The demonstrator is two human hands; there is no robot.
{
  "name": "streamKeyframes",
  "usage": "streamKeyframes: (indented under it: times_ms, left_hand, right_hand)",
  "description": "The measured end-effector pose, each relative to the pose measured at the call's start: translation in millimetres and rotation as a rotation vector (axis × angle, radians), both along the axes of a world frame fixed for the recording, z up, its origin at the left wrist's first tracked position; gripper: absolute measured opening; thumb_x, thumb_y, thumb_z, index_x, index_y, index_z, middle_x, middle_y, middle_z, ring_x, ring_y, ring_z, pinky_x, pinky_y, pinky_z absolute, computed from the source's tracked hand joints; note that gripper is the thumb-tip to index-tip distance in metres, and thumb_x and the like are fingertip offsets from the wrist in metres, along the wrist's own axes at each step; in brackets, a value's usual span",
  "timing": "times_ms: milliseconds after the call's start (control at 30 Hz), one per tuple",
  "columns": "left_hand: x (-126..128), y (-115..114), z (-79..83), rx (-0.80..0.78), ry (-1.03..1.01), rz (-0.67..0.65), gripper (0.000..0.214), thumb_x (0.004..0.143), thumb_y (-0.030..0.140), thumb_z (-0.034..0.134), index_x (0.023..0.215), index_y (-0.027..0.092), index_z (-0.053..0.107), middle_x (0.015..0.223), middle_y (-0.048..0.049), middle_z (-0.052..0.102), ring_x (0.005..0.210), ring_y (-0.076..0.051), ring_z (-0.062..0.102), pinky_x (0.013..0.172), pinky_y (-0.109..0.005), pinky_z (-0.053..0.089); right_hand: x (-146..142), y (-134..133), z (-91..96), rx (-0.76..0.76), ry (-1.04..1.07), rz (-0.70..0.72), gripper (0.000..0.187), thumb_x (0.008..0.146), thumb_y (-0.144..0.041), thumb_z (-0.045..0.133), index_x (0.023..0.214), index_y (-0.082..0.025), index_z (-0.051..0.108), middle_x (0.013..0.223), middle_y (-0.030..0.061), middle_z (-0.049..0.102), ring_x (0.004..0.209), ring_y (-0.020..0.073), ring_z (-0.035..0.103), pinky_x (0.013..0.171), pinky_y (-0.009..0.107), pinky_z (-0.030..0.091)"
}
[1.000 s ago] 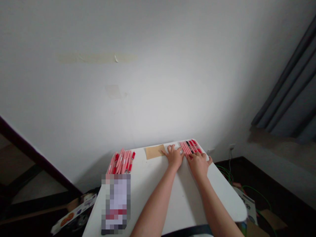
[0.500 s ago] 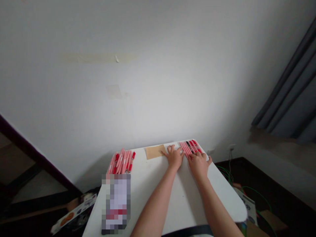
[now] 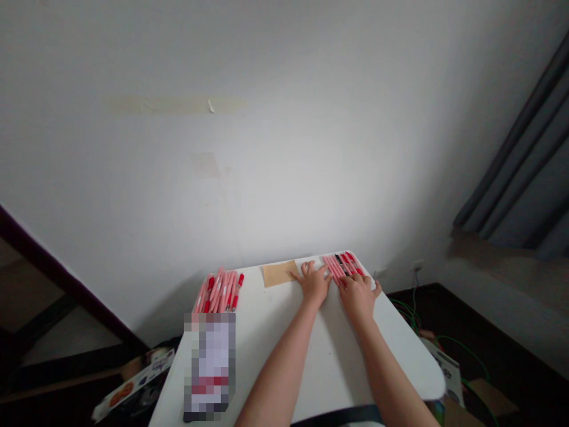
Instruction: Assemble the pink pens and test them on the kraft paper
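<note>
A row of pink, red and black pens (image 3: 341, 265) lies side by side at the table's far right corner. My left hand (image 3: 315, 283) rests at the left side of this row, fingers spread, its right edge against the outermost pink pen. At the near ends of the pens is my right hand (image 3: 357, 295), its fingers apart and bent over them, with one finger stuck out to the right. Part of the row is hidden under that hand. Just left of my left hand, a tan paper rectangle (image 3: 279, 274) lies flat, close to a fingertip.
A looser pile of pink and red pens (image 3: 217, 292) lies at the table's left edge. Nearer to me is a pixelated, blurred-out object (image 3: 212, 362). The white table (image 3: 338, 367) meets the wall behind. Green cables (image 3: 406, 311) and boxes sit on the floor at right.
</note>
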State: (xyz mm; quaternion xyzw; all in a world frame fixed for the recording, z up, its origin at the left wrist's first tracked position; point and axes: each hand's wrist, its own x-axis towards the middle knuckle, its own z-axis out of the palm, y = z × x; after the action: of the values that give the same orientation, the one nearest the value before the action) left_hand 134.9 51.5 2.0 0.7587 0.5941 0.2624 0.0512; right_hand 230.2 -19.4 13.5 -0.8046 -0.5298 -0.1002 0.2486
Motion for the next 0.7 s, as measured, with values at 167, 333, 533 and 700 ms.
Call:
streamKeyframes:
  times_ms: [167, 333, 533, 700]
  left_hand:
    - [0.0, 2.3, -2.9, 0.008, 0.003, 0.004, 0.035, 0.083, 0.054, 0.051, 0.116, 0.045, 0.06, 0.131, -0.0024, 0.051, 0.127, -0.028, 0.034, 0.105, -0.075, 0.007]
    - [1.2, 2.0, -1.8, -0.006, 0.038, -0.011, 0.035, 0.084, 0.054, 0.047, 0.117, 0.046, 0.06, 0.133, -0.0022, 0.05, 0.128, -0.03, 0.034, 0.105, -0.076, 0.008]
    - [0.9, 0.0, 1.7, -0.012, 0.065, -0.019, 0.036, 0.088, 0.054, 0.04, 0.118, 0.047, 0.059, 0.134, -0.003, 0.049, 0.128, -0.028, 0.034, 0.105, -0.075, 0.011]
    - [0.6, -0.8, 2.3, -0.017, 0.069, -0.024, 0.036, 0.087, 0.054, 0.042, 0.119, 0.047, 0.058, 0.135, -0.0024, 0.048, 0.129, -0.029, 0.033, 0.106, -0.074, 0.011]
  right_hand:
    - [-0.5, 0.7, -0.1, -0.009, 0.013, -0.009, 0.027, 0.09, -0.033, 0.048, 0.096, -0.025, 0.073, 0.103, 0.0082, 0.065, 0.105, 0.0262, 0.046, 0.102, 0.054, 0.014]
    - [0.9, 2.7, -1.9, -0.032, 0.055, -0.003, 0.027, 0.09, -0.033, 0.047, 0.097, -0.026, 0.073, 0.105, 0.0083, 0.065, 0.107, 0.0269, 0.045, 0.101, 0.054, 0.017]
    - [1.2, 3.1, -3.2, -0.025, 0.091, 0.028, 0.027, 0.089, -0.033, 0.048, 0.099, -0.025, 0.072, 0.108, 0.0092, 0.064, 0.11, 0.0276, 0.045, 0.101, 0.053, 0.02]
    - [0.4, 1.5, -2.6, 0.0, 0.06, 0.009, 0.025, 0.087, -0.031, 0.049, 0.095, -0.022, 0.071, 0.106, 0.0108, 0.064, 0.108, 0.029, 0.045, 0.1, 0.054, 0.021]
